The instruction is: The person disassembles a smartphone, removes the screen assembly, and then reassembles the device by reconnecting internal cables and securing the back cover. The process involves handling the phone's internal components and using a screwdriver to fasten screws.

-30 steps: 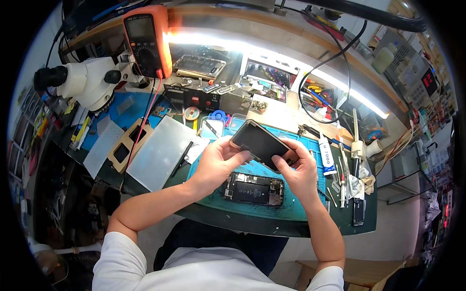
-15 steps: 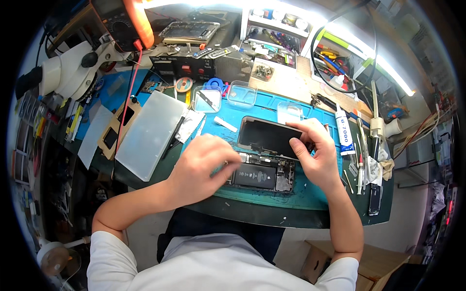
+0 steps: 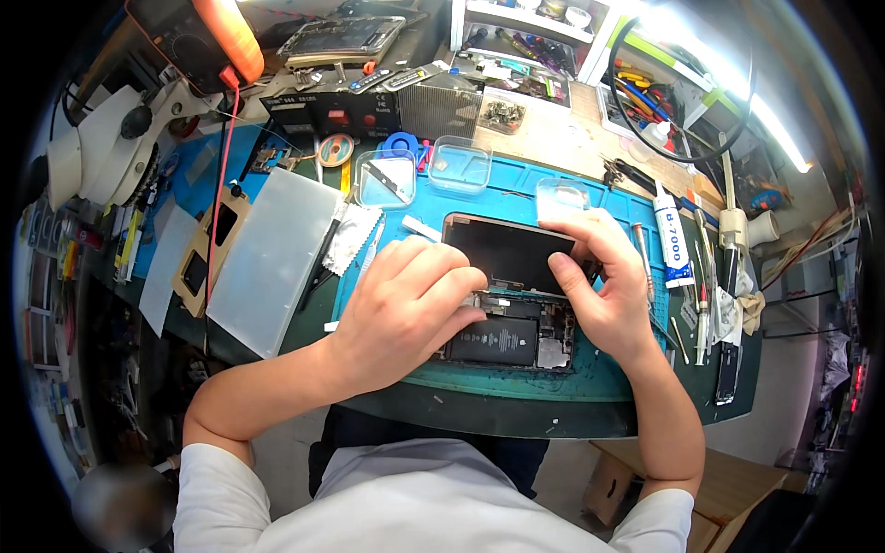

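An opened phone (image 3: 495,339) lies on the blue work mat, its dark battery and inner parts exposed. Above its far edge, a phone screen (image 3: 507,251) is tilted up, black face showing. My right hand (image 3: 607,281) pinches the screen's right end between thumb and fingers. At the upper left part of the open phone, my left hand (image 3: 410,300) is curled with its fingertips at the inner parts. Whatever those fingertips hold is too small or hidden to make out. The hand also covers the phone's left end.
Clear plastic boxes (image 3: 459,166) stand behind the screen. Left lie a translucent sheet-like case (image 3: 277,263) and a black pen-like tool (image 3: 323,253). A glue tube (image 3: 673,241) and slim tools are at right. A microscope (image 3: 101,152) and an orange-cased multimeter (image 3: 226,41) stand far left.
My left hand has moved right and closer to the phone's inner parts, its fingers extending over them. My right hand keeps its grip on the screen. The whole view has shifted slightly.
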Action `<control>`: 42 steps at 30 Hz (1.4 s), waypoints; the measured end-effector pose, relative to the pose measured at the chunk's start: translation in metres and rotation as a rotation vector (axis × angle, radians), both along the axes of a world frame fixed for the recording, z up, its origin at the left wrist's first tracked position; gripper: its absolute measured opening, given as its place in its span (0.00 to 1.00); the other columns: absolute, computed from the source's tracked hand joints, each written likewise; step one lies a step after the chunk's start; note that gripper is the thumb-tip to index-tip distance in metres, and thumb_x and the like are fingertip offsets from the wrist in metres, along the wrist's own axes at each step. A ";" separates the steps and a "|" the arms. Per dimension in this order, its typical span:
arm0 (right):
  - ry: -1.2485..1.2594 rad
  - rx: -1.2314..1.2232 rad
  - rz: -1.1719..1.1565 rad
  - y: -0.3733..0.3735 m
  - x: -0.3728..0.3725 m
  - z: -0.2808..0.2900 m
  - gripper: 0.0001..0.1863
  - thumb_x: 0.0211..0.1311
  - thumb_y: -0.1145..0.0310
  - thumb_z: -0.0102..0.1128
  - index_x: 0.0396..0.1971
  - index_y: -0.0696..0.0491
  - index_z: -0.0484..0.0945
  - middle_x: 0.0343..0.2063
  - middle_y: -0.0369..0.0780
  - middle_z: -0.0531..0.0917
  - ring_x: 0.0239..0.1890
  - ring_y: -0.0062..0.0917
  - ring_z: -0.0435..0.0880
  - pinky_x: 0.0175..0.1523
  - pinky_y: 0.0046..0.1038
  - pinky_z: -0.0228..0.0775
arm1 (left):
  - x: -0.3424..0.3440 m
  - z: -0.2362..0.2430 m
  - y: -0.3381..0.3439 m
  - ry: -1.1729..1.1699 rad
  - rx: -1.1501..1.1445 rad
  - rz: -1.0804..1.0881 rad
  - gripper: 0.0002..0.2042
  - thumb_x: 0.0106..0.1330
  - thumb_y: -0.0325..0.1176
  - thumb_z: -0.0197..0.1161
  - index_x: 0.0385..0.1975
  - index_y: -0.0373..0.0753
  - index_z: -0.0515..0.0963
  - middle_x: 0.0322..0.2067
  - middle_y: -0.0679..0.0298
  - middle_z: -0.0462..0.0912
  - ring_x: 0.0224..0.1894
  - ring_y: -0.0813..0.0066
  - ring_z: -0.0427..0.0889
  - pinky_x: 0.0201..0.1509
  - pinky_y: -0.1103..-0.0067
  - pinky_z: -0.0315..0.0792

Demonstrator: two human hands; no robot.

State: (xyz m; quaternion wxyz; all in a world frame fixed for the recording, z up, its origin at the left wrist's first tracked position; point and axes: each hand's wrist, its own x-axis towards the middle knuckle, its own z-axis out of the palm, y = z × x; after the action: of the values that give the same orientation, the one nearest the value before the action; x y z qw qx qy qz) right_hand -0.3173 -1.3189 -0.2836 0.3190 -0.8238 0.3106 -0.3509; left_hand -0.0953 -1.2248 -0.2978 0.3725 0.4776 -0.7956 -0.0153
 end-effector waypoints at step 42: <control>-0.055 -0.042 0.000 0.007 0.005 -0.002 0.15 0.54 0.83 0.63 0.43 0.56 0.81 0.35 0.40 0.79 0.31 0.25 0.78 0.36 0.24 0.72 | -0.007 -0.003 -0.005 -0.065 -0.063 -0.022 0.11 0.47 0.30 0.75 0.29 0.40 0.81 0.30 0.68 0.79 0.33 0.67 0.76 0.38 0.73 0.68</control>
State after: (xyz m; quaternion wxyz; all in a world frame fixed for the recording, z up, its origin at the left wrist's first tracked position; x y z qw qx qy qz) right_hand -0.3125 -1.3114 -0.2860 0.3102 -0.8203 0.2944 -0.3797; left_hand -0.1019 -1.2300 -0.3013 0.3611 0.4571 -0.8126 0.0214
